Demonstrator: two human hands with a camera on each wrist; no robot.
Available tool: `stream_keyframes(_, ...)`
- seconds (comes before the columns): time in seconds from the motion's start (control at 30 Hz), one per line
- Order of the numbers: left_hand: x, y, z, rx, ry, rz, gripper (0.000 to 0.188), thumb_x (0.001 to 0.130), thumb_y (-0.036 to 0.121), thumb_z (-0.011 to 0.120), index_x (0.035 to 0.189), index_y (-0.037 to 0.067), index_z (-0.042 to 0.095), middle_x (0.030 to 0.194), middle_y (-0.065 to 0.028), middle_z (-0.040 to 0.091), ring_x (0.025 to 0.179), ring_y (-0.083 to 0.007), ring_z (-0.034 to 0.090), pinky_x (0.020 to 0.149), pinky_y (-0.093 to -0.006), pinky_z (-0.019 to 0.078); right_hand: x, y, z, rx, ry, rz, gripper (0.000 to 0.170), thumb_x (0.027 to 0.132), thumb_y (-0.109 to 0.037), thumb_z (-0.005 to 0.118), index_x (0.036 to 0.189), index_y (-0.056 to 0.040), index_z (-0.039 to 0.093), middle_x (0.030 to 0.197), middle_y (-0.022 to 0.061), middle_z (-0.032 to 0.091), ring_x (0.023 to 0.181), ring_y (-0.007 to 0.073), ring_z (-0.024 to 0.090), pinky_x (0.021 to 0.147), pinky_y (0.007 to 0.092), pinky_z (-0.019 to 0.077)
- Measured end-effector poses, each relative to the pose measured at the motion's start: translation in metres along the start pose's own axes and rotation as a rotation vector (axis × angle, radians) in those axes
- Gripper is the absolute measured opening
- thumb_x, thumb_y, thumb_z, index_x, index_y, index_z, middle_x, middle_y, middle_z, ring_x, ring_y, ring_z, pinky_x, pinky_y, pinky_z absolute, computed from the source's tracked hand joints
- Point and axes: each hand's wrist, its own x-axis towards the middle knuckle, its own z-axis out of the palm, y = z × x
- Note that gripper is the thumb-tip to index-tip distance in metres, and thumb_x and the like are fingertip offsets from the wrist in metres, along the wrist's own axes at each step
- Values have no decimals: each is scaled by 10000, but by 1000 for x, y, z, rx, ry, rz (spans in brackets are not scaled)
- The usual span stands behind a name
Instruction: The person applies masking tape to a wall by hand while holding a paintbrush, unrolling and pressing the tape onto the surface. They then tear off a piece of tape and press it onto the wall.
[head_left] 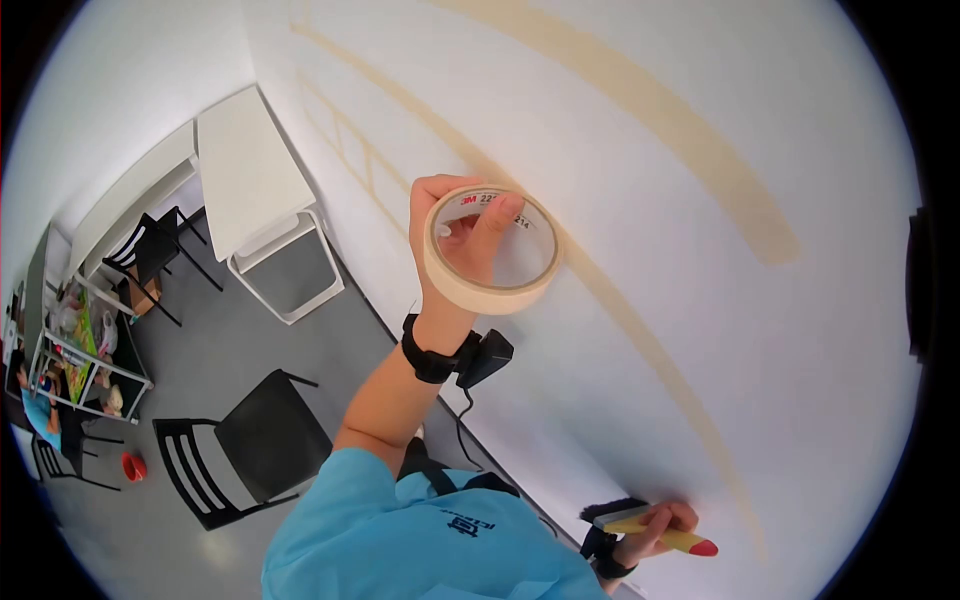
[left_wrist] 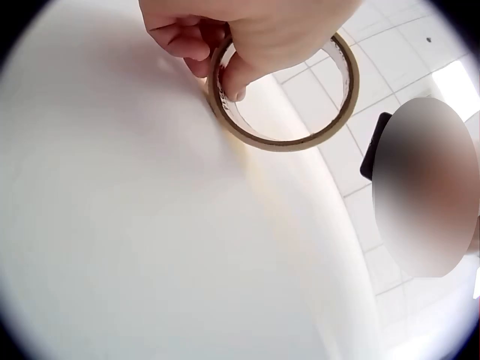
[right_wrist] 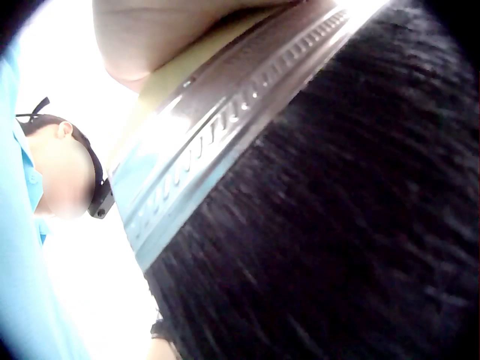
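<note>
My left hand [head_left: 480, 240] grips a roll of masking tape [head_left: 490, 296] against the white wall, its thumb hooked inside the ring. In the left wrist view the roll [left_wrist: 281, 145] stands edge-on at the wall, fingers curled behind it. A beige strip of tape [head_left: 660, 365] runs along the wall past the roll on both sides. Lower down, my right hand [head_left: 655, 528] holds a paintbrush [head_left: 625, 525] by its yellow, red-tipped handle, close beside the wall. The right wrist view is filled by its black bristles [right_wrist: 322, 240] and metal ferrule [right_wrist: 217, 135].
A wider beige strip [head_left: 680, 130] curves across the wall [head_left: 800, 400] above. Thin beige lines lie farther along it. Behind are a white table [head_left: 245, 165], a black chair [head_left: 270, 435] and a cluttered rack [head_left: 95, 350], where another person [head_left: 42, 410] is partly visible.
</note>
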Motion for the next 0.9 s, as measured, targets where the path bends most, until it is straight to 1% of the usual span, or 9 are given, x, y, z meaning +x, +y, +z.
stream_keyframes(0.03, -5, 1, -3, 3, 0, -2, 321, 804, 39, 732, 960, 31, 452, 864, -65, 596, 744, -100, 562, 674, -236, 472, 0, -1, -1, -2, -12, 10, 69, 822, -50, 502, 875, -51, 459, 695, 27, 427, 532, 92, 400, 526, 220, 327)
stream_keyframes(0.13, -16, 5, -9, 199, -48, 437, 229, 848, 26, 662, 946, 44, 456, 811, -69, 556, 737, -119, 523, 674, -247, 449, 1, -3, 2, -10, -24, 9, 73, 835, -75, 513, 887, -63, 464, 681, 15, 413, 550, 88, 387, 538, 223, 306)
stream_keyframes(0.23, -12, 15, -16, 225, -96, 648, 226, 851, 31, 655, 943, 42, 449, 808, -70, 555, 740, -127, 527, 673, -250, 442, 1, 0, 0, -24, -34, -5, 82, 849, -103, 526, 898, -74, 468, 678, 6, 399, 569, 84, 375, 548, 226, 285)
stream_keyframes(0.3, -3, 15, -15, 205, -43, 541, 236, 840, 58, 682, 938, 41, 468, 807, -63, 568, 742, -117, 531, 675, -241, 434, 1, 1, -1, -26, -51, -10, 84, 849, -107, 528, 897, -75, 467, 680, 7, 399, 572, 84, 376, 552, 227, 286)
stream_keyframes(0.4, 22, 5, -19, 183, 75, 80, 262, 811, 126, 736, 938, 34, 526, 822, -31, 593, 703, -84, 506, 648, -224, 412, 2, -3, 3, -40, -27, -22, 80, 840, -90, 515, 867, -61, 446, 676, 19, 423, 545, 94, 398, 543, 229, 317)
stream_keyframes(0.5, 35, 2, -19, 28, -4, -49, 285, 811, 110, 740, 968, 25, 517, 848, -59, 616, 775, -106, 572, 699, -231, 467, 2, -2, 3, -40, -29, -23, 92, 848, -102, 524, 875, -61, 446, 684, 19, 421, 546, 93, 398, 544, 227, 313)
stream_keyframes(0.67, 23, 0, -20, 221, 69, 25, 260, 813, 56, 721, 967, 27, 514, 848, -57, 601, 774, -114, 561, 659, -235, 465, 0, -2, 4, -27, -29, -13, 69, 863, -100, 507, 906, -68, 463, 671, 2, 386, 567, 84, 373, 549, 231, 285)
stream_keyframes(0.73, 16, -8, -24, 182, 20, 515, 239, 813, 3, 699, 937, 31, 497, 841, -61, 595, 753, -112, 562, 647, -229, 462, 0, 1, 3, -36, -21, -11, 69, 862, -99, 506, 905, -67, 463, 666, 1, 384, 565, 84, 372, 549, 229, 284)
stream_keyframes(0.9, 16, -8, -28, 117, 67, 341, 243, 816, 13, 701, 941, 32, 493, 851, -63, 593, 737, -107, 550, 644, -222, 453, -2, -2, 2, -38, 2, 7, 77, 819, -61, 502, 873, -60, 447, 678, 16, 411, 548, 93, 396, 546, 230, 313)
